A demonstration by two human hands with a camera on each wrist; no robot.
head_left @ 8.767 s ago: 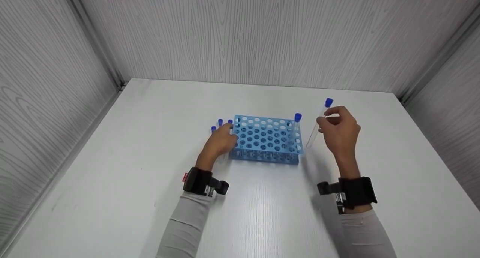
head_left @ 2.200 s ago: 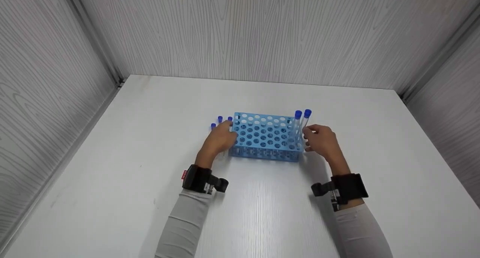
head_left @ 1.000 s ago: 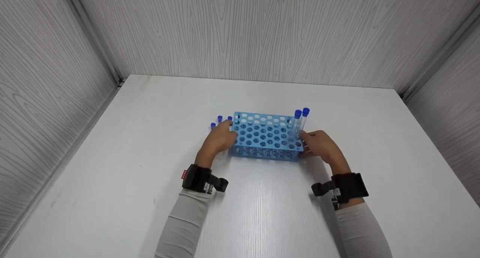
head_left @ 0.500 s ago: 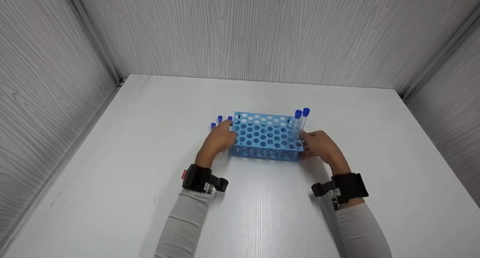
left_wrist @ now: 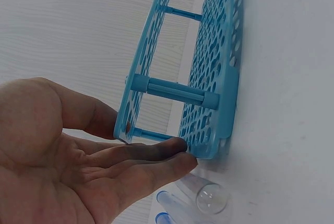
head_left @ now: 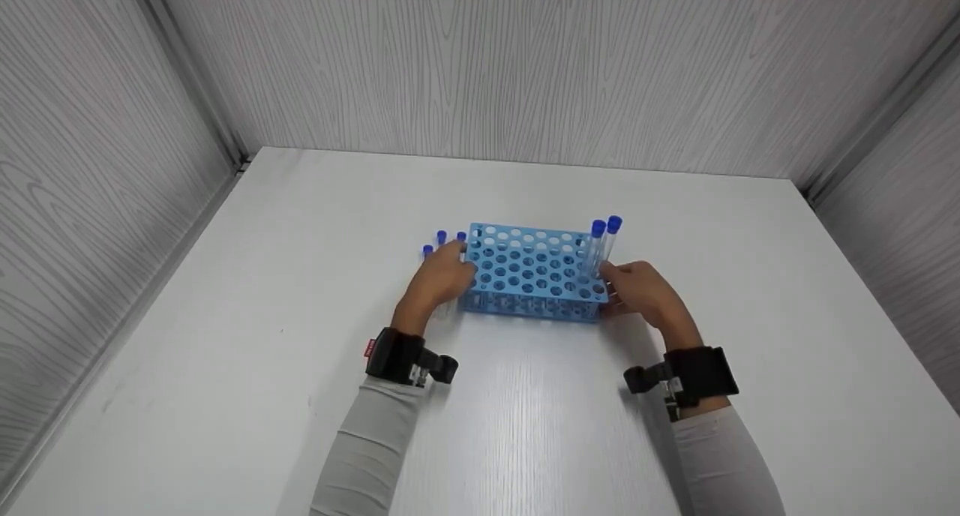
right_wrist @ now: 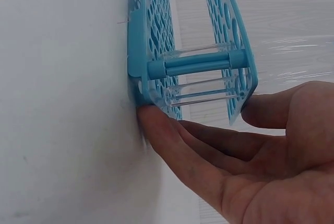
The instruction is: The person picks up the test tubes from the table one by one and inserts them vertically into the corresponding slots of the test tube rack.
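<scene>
A light blue test tube rack (head_left: 517,268) stands on the white table. Two blue-capped test tubes, one (head_left: 591,255) in front of the other (head_left: 610,238), stand upright at its right end. My left hand (head_left: 439,276) holds the left end, thumb at the top plate and fingers low against the side in the left wrist view. My right hand (head_left: 639,291) grips the right end; its thumb touches the top plate's corner and its fingers (right_wrist: 172,145) reach the base. Several more capped test tubes (left_wrist: 211,198) are left of the rack, partly hidden behind my left hand.
Grey wood-grain panels (head_left: 480,73) enclose the white table (head_left: 225,336) at the back and both sides. A black strap with a small camera sits on the left wrist (head_left: 401,357) and on the right wrist (head_left: 697,377).
The test tube that my right hand held in the air has gone into the rack's right end. My right hand has let go of it and moved down onto the rack. My left hand stays.
</scene>
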